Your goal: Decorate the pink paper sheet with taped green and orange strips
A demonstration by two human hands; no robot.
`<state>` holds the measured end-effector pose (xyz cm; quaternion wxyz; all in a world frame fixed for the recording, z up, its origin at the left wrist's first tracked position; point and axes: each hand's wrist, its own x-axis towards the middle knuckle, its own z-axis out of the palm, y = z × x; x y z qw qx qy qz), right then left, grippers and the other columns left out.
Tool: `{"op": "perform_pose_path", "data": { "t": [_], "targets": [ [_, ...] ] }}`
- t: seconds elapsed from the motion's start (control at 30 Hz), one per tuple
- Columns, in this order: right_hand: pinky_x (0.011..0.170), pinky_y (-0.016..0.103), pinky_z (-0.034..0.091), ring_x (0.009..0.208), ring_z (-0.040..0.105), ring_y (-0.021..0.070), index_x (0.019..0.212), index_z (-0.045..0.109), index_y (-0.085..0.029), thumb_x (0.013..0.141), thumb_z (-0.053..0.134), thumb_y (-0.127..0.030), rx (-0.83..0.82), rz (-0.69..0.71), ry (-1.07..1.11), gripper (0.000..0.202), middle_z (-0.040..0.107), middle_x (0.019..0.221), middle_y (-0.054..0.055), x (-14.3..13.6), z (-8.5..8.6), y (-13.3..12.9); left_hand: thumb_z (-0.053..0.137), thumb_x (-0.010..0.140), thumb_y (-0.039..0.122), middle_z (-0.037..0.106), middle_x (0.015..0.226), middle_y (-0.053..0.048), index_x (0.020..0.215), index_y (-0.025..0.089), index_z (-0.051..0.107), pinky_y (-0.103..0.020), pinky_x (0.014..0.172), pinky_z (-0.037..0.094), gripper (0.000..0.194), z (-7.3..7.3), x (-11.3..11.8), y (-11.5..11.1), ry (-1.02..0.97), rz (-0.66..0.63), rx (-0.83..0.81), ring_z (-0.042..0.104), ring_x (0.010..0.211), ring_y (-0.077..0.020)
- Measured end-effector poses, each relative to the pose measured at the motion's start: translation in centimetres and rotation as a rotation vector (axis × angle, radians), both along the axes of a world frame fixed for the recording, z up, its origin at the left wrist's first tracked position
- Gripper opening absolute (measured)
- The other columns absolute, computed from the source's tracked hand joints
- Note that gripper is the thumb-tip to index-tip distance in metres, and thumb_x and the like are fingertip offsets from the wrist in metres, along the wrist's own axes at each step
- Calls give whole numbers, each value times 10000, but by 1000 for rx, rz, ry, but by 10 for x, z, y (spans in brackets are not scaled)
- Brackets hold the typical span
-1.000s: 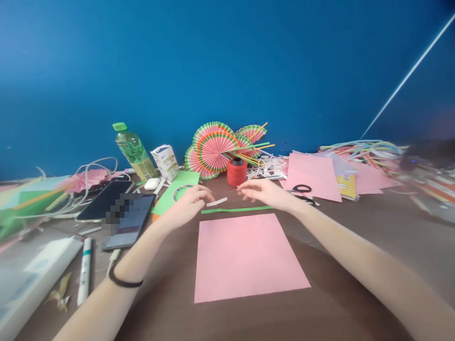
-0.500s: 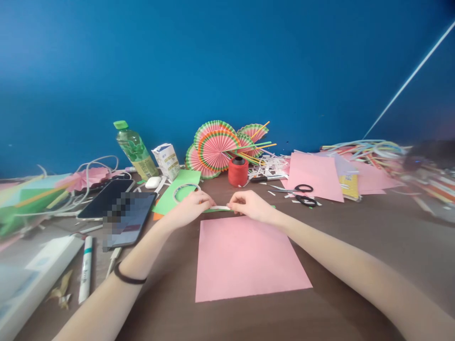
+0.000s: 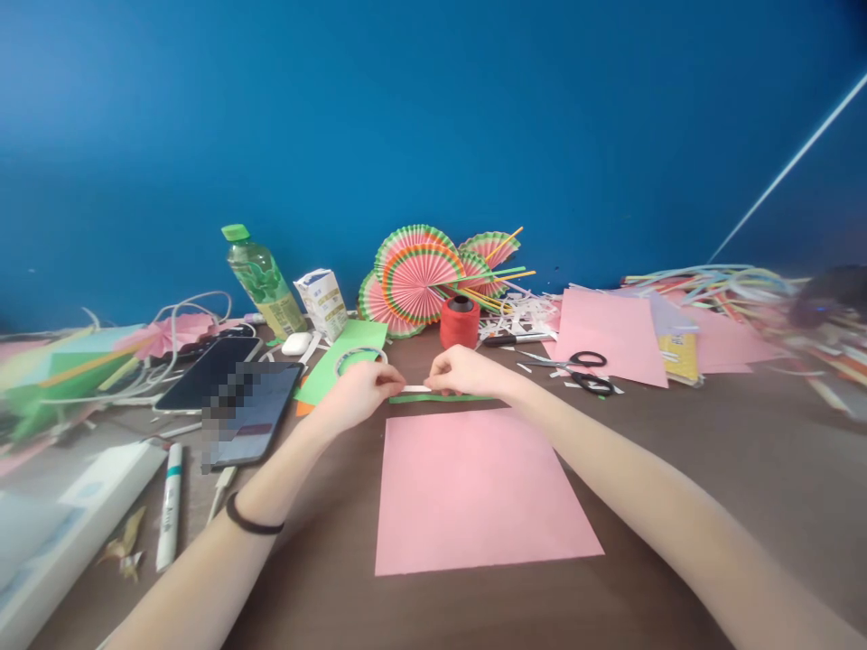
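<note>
Head view: beyond the pink sheet point(image 3: 484, 492), your left hand point(image 3: 362, 393) and right hand point(image 3: 461, 372) each pinch 1 end of the white strip point(image 3: 415, 388), probably to hold it straight along the green strip point(image 3: 410, 399); scissors point(image 3: 567, 366) lie past the sheet's far right corner, seemingly within reach.

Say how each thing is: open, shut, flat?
Narrow white strip, pinched by left hand and right hand
Square pink paper, flat
Pleated pink paper fans, spread open
Green-capped plastic bottle, shut
Black-handled scissors, open or shut unclear
Red thread spool, wound
Farther black phone, dark screen
</note>
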<state>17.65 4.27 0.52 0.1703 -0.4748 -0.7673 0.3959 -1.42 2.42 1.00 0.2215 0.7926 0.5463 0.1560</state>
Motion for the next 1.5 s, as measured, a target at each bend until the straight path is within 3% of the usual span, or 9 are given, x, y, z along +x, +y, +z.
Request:
{"op": "perform_pose_path", "data": {
  "t": [0.17,0.37,1.5],
  "targets": [
    [465,175,350,487,470,71,633,630,-123,682,565,-285,42,-17,-43,181,596,571,11,-2,-4,2,519,690,355,621,643,19,891,188,608,-250,550,396,275,-6,-4,5,-56,55,-59,561,611,-153],
    [522,183,371,558,527,100,630,649,-128,668,575,-265,83,-48,-126,160,624,592,25,-5,-4,1,495,679,319,642,683,2,686,186,609,-258,604,416,175,-10,-6,9,-52,19,-75,573,647,-154],
    [519,208,356,626,563,133,674,675,-173,675,566,-293,210,-35,-331,162,661,683,35,-11,-17,3,485,678,258,640,674,-24,665,181,639,-260,579,402,173,-13,3,6,127,37,16,562,631,-167]
  ]
}}
